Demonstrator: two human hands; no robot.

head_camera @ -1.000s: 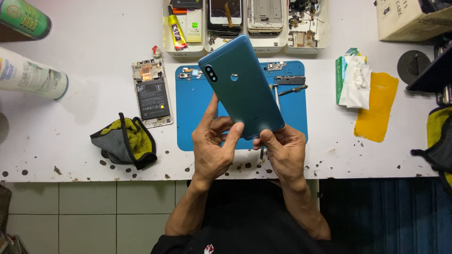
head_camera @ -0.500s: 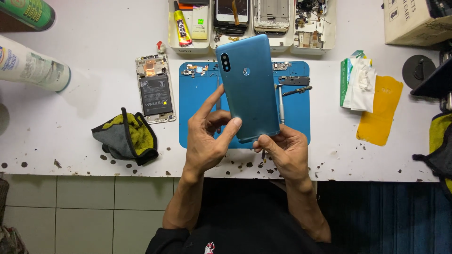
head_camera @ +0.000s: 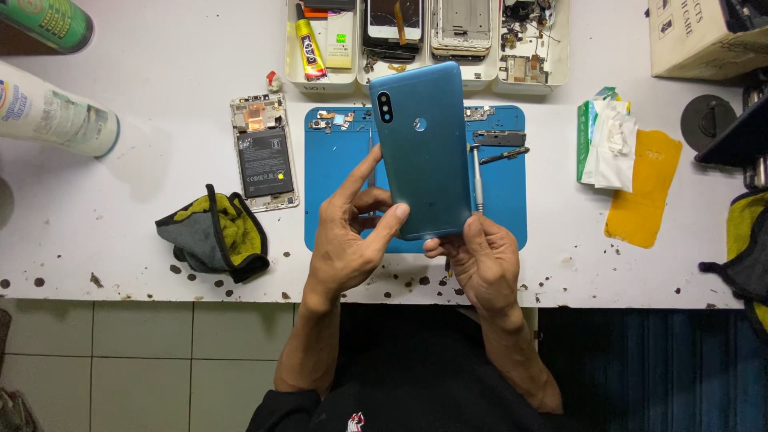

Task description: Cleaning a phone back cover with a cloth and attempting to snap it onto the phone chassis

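Between my two hands, lifted above the bench, sits the blue phone back cover, its camera cutout and round fingerprint dimple facing up at me. My left hand is closed on its lower left edge, thumb across the bottom corner and forefinger stretched up along the side. My right hand grips the bottom edge from below, fingers curled under it.

Beneath the cover and just beyond my fingertips lies a blue work mat, with a slim screwdriver right of my right fingers and small loose phone parts near its far edge. Left of my left hand, well apart, an opened phone body lies with its battery exposed, and nearer to me a grey and yellow cloth is crumpled. Farther left lies a white spray can on its side, with a green can past it.

Beyond the cover, white trays hold a yellow glue tube and what look like phone screens and frames, though the detail is small. Right of my right hand lie a tissue pack and a yellow sheet.

All of it rests on a white table speckled with dark spots near its front edge; below it pale floor tiles show.
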